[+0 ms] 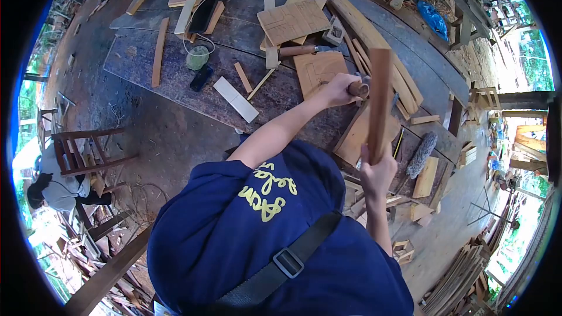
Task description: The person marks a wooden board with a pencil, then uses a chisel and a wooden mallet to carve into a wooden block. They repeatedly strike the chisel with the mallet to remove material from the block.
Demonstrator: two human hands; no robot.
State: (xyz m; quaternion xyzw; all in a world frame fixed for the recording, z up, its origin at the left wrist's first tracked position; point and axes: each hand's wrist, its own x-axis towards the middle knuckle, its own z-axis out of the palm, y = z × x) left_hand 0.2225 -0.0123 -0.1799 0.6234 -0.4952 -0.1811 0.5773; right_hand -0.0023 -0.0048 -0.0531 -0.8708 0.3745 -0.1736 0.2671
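In the head view, my left hand [338, 90] is closed around a chisel with a round wooden handle [358, 89]. The handle's end points up at me, and its blade is mostly hidden. My right hand [379, 171] grips the lower end of a wooden bar [380, 99], which stands up toward the camera, just right of the chisel. Beneath both hands lies a brown wooden board [355, 136], partly covered by the bar. Left of it is a board with carved or drawn lines [319, 71], partly behind my left hand.
The dark worktable [193, 90] carries another patterned board [294, 21], a wooden-handled tool [297, 51], long planks [380, 47], a pale strip [236, 100], a phone [203, 16] and a grey fuzzy roll [422, 155]. A person [64, 178] is at far left near a wooden chair [88, 149].
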